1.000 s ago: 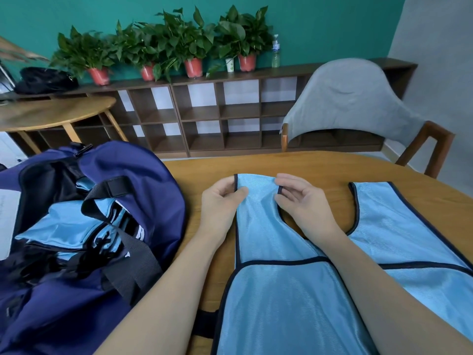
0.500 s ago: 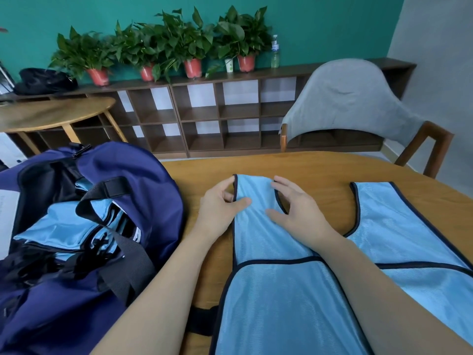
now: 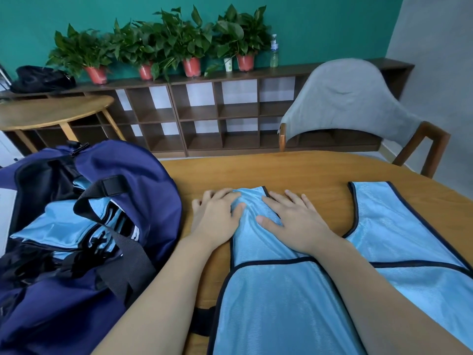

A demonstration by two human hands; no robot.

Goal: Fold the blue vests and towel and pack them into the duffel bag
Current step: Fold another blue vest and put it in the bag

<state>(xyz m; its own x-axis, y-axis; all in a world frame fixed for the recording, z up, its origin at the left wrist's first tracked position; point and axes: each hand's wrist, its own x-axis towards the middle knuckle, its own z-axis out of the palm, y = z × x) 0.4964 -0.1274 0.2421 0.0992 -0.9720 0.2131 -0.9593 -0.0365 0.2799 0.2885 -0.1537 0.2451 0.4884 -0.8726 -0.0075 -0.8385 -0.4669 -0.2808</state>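
Observation:
A light blue vest [image 3: 276,298] with dark trim lies spread on the wooden table [image 3: 294,170] in front of me. My left hand [image 3: 217,216] lies flat with straight fingers on the left edge of its left shoulder strap. My right hand [image 3: 291,221] presses flat on the same strap's right side and the neck opening. The vest's other shoulder strap [image 3: 389,213] lies to the right. A navy duffel bag [image 3: 84,226] stands open at the left, with folded blue fabric [image 3: 56,226] inside it.
A chair draped in grey cloth [image 3: 343,98] stands behind the table's far right edge. A low wooden shelf [image 3: 217,111] with potted plants lines the teal wall. A second round table [image 3: 51,111] is at the back left.
Both hands let go of the shoulder strap's top edge they pinched and now lie flat on it, fingers spread. The strap top is slightly bunched between them.

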